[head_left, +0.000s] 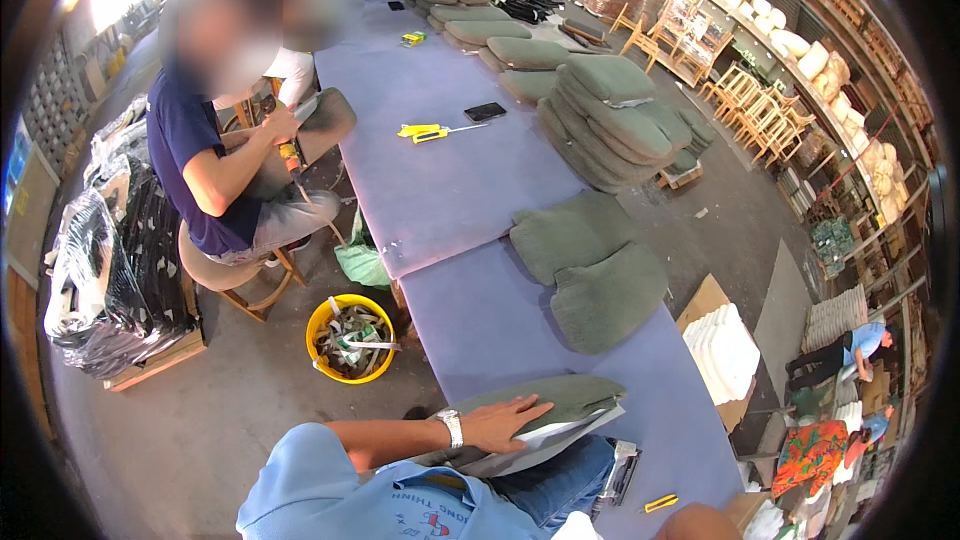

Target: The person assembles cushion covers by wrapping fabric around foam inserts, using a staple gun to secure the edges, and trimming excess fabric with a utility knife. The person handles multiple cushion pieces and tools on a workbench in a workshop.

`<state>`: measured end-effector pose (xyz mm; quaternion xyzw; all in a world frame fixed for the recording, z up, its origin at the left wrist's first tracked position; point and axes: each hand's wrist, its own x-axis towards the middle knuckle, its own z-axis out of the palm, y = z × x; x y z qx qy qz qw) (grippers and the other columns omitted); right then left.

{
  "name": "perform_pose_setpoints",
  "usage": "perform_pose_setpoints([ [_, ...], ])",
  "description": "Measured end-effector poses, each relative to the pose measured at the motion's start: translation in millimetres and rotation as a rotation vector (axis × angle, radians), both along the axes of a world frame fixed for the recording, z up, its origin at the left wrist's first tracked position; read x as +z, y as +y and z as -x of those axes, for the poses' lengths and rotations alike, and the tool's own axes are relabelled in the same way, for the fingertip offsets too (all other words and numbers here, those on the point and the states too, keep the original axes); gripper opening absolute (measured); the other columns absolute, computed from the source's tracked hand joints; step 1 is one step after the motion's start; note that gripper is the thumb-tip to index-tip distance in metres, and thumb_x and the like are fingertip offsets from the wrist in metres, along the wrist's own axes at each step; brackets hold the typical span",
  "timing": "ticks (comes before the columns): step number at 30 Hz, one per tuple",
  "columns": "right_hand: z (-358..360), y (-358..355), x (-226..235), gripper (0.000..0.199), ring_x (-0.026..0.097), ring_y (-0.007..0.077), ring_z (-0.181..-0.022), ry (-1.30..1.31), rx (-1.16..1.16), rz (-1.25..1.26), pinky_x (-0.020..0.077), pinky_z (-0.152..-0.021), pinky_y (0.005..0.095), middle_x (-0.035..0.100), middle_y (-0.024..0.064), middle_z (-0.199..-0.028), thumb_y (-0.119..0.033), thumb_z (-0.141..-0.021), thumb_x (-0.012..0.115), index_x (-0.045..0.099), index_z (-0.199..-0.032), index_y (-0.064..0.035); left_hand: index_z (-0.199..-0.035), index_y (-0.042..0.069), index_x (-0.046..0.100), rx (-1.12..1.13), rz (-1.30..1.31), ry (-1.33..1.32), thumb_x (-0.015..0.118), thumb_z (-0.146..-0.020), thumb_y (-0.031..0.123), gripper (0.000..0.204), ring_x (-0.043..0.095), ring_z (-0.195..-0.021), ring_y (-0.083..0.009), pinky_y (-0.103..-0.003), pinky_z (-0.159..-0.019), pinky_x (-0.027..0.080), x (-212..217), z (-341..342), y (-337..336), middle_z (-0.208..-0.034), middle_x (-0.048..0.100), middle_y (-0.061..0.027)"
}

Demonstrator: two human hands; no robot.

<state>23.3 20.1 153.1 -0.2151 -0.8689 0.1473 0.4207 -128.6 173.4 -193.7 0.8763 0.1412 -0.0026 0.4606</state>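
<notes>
My left hand [508, 424], a watch on its wrist, lies flat with fingers stretched out on a grey-green seat cushion [575, 395]. The cushion rests tilted over my lap, and a white lining [560, 430] shows along its lower edge. At the bottom right, part of my right arm [700, 522] comes into the picture; the right hand itself is out of sight. Beside my thigh on the table is a dark and silvery object [618, 473], its kind unclear. A yellow utility knife [661, 503] lies to the right of it.
Two cushions [608, 298] lie ahead on the blue-grey table [480, 315], with a cushion stack [610, 120] farther on. A phone [485, 112] and yellow cutter [425, 132] lie there too. A yellow bucket of scraps [350, 338] stands left, near a seated co-worker [215, 150] holding a tool.
</notes>
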Motion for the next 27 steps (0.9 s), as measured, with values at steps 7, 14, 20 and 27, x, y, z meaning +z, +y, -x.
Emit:
perform_pose_setpoints([
  [7, 7.0, -5.8, 8.3, 0.009, 0.066, 0.0351, -0.083, -0.004, 0.032, -0.017, 0.051, -0.072, 0.0437, 0.063, 0.0213, -0.093, -0.012, -0.099, 0.045, 0.053, -0.096, -0.0077, -0.166, 0.023, 0.011, 0.056, 0.043, 0.051, 0.062, -0.087, 0.025, 0.094, 0.03, -0.151, -0.0456, -0.052, -0.118, 0.039, 4.6, 4.3, -2.8, -0.169, 0.019, -0.0233],
  [14, 9.5, -12.6, 15.5, 0.013, 0.066, 0.0357, -0.078, -0.01, 0.035, -0.033, 0.0514, -0.067, 0.0446, 0.062, 0.0217, -0.087, -0.013, -0.1, 0.043, 0.051, -0.09, -0.0085, -0.166, 0.023, 0.015, 0.079, 0.043, 0.005, 0.061, -0.086, 0.026, 0.092, 0.032, -0.151, -0.0431, -0.05, -0.115, 0.042, 1.4, 4.9, -1.9, -0.169, 0.023, -0.0222],
  [20, 13.4, -16.8, 17.6, 0.018, 0.067, 0.0363, -0.073, -0.023, 0.02, -0.055, 0.0517, -0.063, 0.0454, 0.062, 0.0221, -0.082, -0.013, -0.101, 0.041, 0.05, -0.086, -0.0092, -0.164, 0.018, 0.023, 0.129, 0.019, -0.074, 0.059, -0.09, 0.025, 0.082, 0.053, -0.135, -0.0408, -0.045, -0.106, 0.05, 7.9, 6.9, 2.6, -0.165, 0.033, -0.0208],
  [27, 11.2, -28.8, 18.1, 0.024, 0.067, 0.0369, -0.068, -0.005, 0.025, -0.077, 0.0521, -0.058, 0.0463, 0.062, 0.0225, -0.076, -0.013, -0.101, 0.039, 0.048, -0.08, -0.01, -0.163, 0.018, 0.025, 0.136, 0.036, -0.057, 0.059, -0.091, 0.023, 0.08, 0.05, -0.137, -0.0407, -0.046, -0.108, 0.049, 9.2, 11.4, 3.0, -0.163, 0.035, -0.0203],
])
